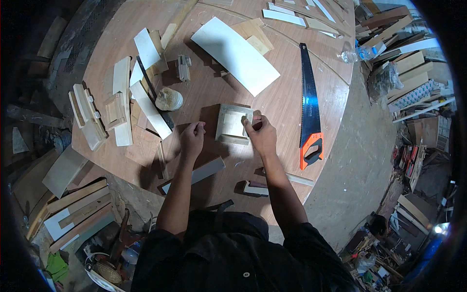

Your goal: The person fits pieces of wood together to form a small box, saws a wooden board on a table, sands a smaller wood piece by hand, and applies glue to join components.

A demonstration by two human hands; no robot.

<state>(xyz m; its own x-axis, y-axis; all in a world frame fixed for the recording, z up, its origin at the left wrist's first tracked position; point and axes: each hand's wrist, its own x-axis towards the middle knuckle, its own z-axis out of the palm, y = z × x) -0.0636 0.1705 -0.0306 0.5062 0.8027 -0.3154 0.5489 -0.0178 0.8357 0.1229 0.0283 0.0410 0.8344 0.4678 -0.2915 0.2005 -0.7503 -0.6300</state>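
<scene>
In front of me on the table stands a small square wooden box (234,123), with raised strips round a pale inner panel. My right hand (263,138) is closed at its right side, thumb and fingers pinching that edge strip. My left hand (192,140) hovers to the left of the box, apart from it. Its fingers are curled together, and whatever they may hold is too small to make out. Beyond the left hand sits a round tub or roll (169,99) with a pale top.
A handsaw (310,107) with an orange and black handle lies at the right. White boards (236,54) and wood pieces (89,117) are spread over the wooden table (282,102). A plastic bottle (357,54) is at the far right edge. Scrap wood (78,214) crowds the floor.
</scene>
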